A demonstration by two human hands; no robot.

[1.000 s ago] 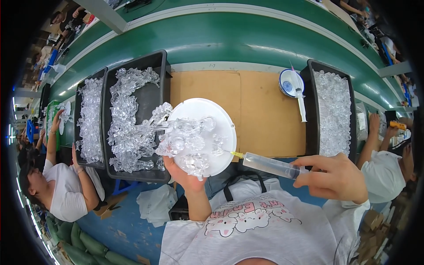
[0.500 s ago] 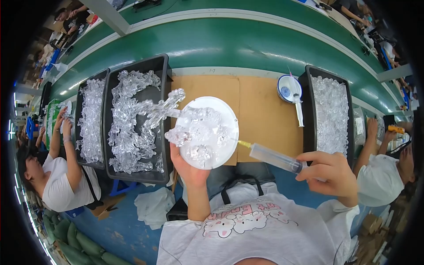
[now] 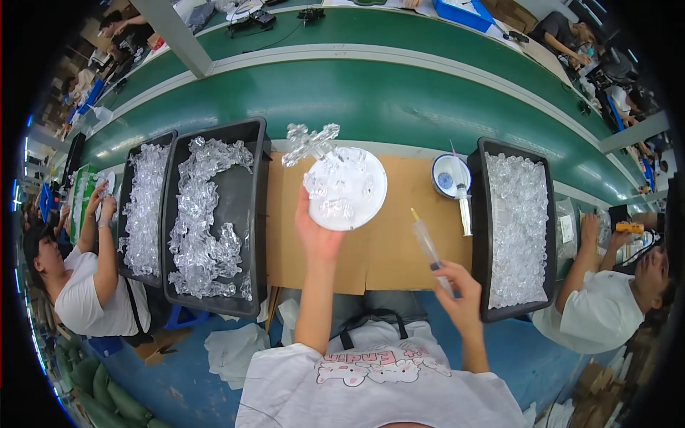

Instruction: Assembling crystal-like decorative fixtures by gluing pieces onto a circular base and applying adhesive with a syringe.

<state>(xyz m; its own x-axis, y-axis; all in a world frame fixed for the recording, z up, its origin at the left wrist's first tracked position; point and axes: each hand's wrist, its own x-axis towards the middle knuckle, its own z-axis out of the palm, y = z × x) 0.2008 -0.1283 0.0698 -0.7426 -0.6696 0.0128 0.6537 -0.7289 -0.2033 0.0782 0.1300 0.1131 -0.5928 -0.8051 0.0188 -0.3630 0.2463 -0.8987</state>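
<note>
My left hand [image 3: 319, 232] grips a round white plate [image 3: 372, 198] by its lower left edge and tilts it above the cardboard. Clear plastic pieces stand on the plate, and a clear branching piece [image 3: 312, 143] sticks out past its upper left rim. Further right, my right hand [image 3: 458, 291] is closed around the lower end of a clear syringe [image 3: 427, 246]. The syringe's yellow tip points up and to the left, apart from the plate. Part of the left fingers is hidden behind the plate.
Cardboard [image 3: 399, 264] covers the table. Dark bins of clear plastic pieces stand at left [image 3: 257, 235] and right [image 3: 484, 235]. Beside the right bin, another syringe [image 3: 465, 212] leans out of a blue-rimmed white bowl [image 3: 437, 170]. Co-workers sit on both sides; a green conveyor [image 3: 342, 93] runs behind.
The plate has moved up, away from my body. My right hand has drawn back from it, and the syringe has swung from pointing left to pointing mostly upward.
</note>
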